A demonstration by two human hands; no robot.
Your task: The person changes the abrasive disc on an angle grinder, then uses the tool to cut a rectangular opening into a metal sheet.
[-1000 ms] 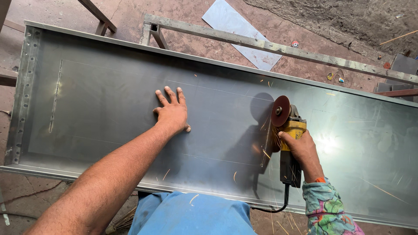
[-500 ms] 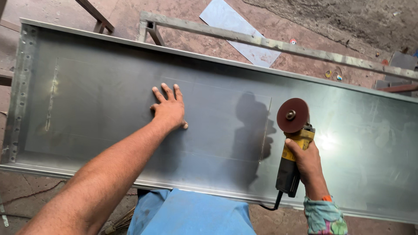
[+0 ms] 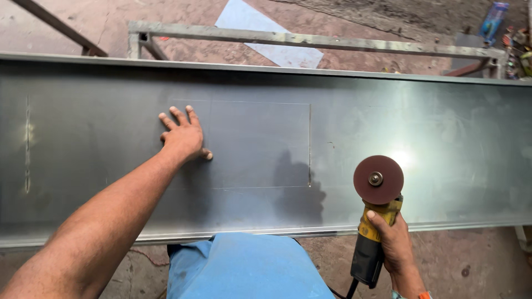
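Note:
A long grey sheet-metal panel (image 3: pixel 432 127) with folded edges lies across the view. A thin rectangular cut line (image 3: pixel 308 144) is scored in its middle. My left hand (image 3: pixel 183 135) presses flat on the panel, fingers spread, at the left side of that rectangle. My right hand (image 3: pixel 390 241) grips the yellow and black body of an angle grinder (image 3: pixel 372 232). Its reddish-brown disc (image 3: pixel 378 179) is lifted off the metal, near the panel's front edge and right of the cut line.
A welded metal frame (image 3: pixel 310 39) stands behind the panel on a dirt floor, with a pale blue sheet offcut (image 3: pixel 260 27) beyond it. Small items lie at the far right (image 3: pixel 515 47). My blue trousers (image 3: pixel 244 268) are at the panel's near edge.
The grinder has come off the cut, where sparks flew, and moved right and toward me. My left hand stays pressed on the panel. The camera view has shifted.

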